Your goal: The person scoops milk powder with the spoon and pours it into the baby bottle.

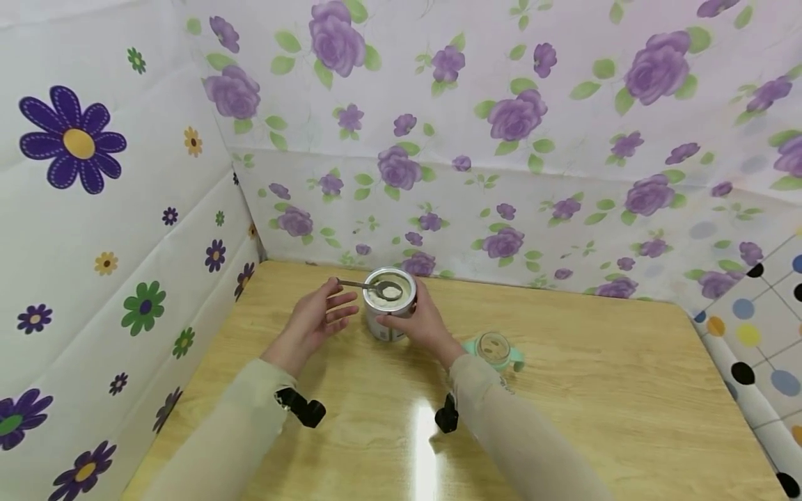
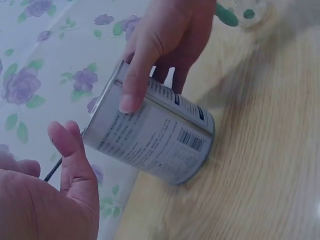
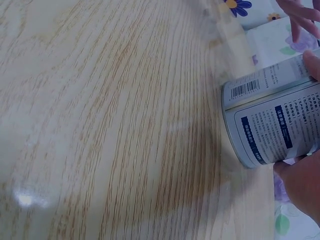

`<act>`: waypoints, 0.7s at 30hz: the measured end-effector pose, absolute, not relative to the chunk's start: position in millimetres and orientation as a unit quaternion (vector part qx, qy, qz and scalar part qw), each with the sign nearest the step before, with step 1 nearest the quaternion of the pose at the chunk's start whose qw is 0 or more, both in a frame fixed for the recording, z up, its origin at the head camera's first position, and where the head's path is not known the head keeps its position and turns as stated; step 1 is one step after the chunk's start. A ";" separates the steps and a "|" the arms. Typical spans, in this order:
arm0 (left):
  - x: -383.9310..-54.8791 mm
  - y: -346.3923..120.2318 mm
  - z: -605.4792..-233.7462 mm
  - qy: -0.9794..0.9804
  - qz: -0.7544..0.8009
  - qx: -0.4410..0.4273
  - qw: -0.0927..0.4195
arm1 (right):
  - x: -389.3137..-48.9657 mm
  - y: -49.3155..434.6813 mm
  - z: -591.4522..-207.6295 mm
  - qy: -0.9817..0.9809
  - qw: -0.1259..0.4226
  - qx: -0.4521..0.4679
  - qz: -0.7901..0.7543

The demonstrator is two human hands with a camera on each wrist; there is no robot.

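Head view: left grip [image 1: 318, 315] pinches spoon [image 1: 379, 286], right grip [image 1: 427, 322] wraps can [image 1: 379, 324] near table's back edge [image 1: 539, 294], room in front.

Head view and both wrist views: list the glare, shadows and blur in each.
Head: a bright white streak of glare on the table, low in the picture; left wrist: hazy overall, a soft shadow across the table to the upper right of the can, whose small print looks blurred; right wrist: a small patch of glare at lower left, a broad dim shadow toward lower right.
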State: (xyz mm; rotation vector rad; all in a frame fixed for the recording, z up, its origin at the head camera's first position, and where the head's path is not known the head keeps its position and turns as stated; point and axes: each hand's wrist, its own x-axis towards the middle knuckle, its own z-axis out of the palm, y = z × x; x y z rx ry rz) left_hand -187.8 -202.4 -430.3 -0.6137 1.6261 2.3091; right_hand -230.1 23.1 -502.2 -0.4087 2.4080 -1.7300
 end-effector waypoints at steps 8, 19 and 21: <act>-198.3 -196.0 -430.6 0.477 0.844 -0.211 0.127 | -229.6 24.0 -503.9 0.797 0.078 -0.137 -0.583; -211.8 -196.5 -429.2 0.445 0.864 -0.197 0.127 | -230.5 22.3 -503.4 0.795 0.076 -0.137 -0.587; -212.5 -198.9 -429.5 0.444 0.867 -0.186 0.131 | -230.3 22.3 -502.9 0.796 0.077 -0.135 -0.585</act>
